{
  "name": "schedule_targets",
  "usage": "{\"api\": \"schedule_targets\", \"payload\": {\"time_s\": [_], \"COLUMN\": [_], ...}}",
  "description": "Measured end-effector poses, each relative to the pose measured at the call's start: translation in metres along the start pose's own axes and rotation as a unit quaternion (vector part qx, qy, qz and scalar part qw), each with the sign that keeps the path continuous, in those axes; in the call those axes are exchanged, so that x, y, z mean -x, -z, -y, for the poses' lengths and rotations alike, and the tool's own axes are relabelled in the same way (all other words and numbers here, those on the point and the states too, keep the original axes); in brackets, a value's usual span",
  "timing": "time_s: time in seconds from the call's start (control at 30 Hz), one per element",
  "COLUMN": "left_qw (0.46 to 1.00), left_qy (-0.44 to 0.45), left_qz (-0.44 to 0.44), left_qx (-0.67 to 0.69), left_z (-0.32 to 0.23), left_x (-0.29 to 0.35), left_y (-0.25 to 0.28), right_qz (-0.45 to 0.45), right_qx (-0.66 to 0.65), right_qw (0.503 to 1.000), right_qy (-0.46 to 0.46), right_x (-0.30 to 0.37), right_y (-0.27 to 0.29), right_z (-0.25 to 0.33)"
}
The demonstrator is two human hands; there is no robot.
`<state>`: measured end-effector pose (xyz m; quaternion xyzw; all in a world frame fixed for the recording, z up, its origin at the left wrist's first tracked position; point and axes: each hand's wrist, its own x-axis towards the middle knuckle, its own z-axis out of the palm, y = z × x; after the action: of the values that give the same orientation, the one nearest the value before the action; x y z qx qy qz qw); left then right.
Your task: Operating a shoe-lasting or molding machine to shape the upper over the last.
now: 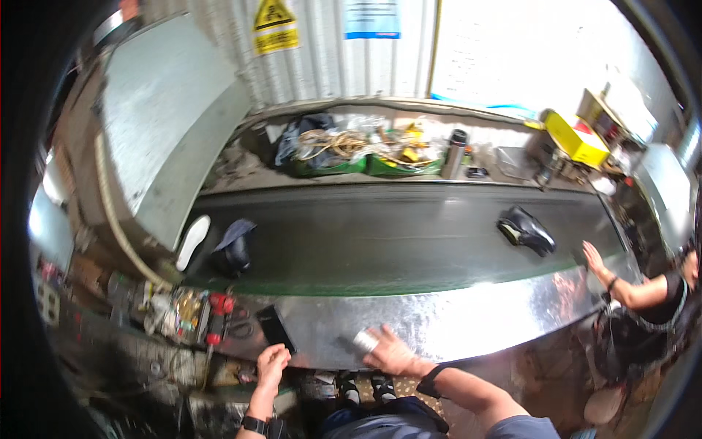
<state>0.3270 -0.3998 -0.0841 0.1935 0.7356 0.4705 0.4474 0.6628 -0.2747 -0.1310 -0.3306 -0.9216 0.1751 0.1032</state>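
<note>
My left hand (272,366) is just below a black, flat, phone-like slab (276,328) on the metal ledge. Its fingers are curled together, and I cannot make out anything inside them. Over the ledge's front edge reaches my right hand (393,353), slightly blurred, with a small white thing (365,340) at its fingers. Beyond the ledge, the dark conveyor belt (373,238) carries a white sole (193,242) and a dark shoe upper (234,246) at the left. A black shoe (526,230) lies toward its right end.
Red-handled tools (221,303) and scissors (241,323) lie at the ledge's left end. Behind the belt stand green trays (329,167) of cords and scraps, a flask (454,152) and a yellow box (578,139). A co-worker's hand (594,257) reaches over the belt's right end.
</note>
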Motion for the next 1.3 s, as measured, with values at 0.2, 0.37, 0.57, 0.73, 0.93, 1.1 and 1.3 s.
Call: {"api": "schedule_targets", "payload": {"time_s": [0.2, 0.37, 0.57, 0.73, 0.93, 1.1, 1.3], "left_qw": [0.949, 0.799, 0.806, 0.911, 0.655, 0.763, 0.747], "left_qy": [-0.262, -0.308, -0.290, -0.272, -0.138, -0.003, -0.027], "left_qz": [0.018, -0.160, 0.224, 0.194, -0.335, -0.258, -0.299], "left_qx": [-0.174, -0.491, -0.464, -0.240, -0.663, -0.593, -0.593], "left_z": [-0.081, -0.153, -0.241, -0.251, -0.164, -0.159, -0.168], "left_x": [-0.214, -0.300, -0.299, -0.360, -0.530, -0.551, -0.531], "left_y": [-0.009, 0.041, -0.057, -0.056, 0.151, 0.200, 0.215], "right_qz": [-0.026, 0.025, -0.100, -0.141, -0.265, -0.206, -0.099], "right_qx": [-0.075, -0.342, -0.485, -0.751, -0.709, -0.297, -0.013], "right_qw": [0.997, 0.891, 0.782, 0.497, 0.422, 0.730, 0.905], "right_qy": [0.007, -0.296, -0.378, -0.411, -0.499, -0.579, -0.413], "right_x": [0.035, 0.024, -0.056, -0.139, -0.135, -0.102, -0.182], "right_y": [-0.022, 0.012, 0.025, 0.062, 0.042, 0.045, 0.061], "right_z": [-0.020, -0.022, -0.031, 0.013, -0.004, -0.079, -0.196]}}
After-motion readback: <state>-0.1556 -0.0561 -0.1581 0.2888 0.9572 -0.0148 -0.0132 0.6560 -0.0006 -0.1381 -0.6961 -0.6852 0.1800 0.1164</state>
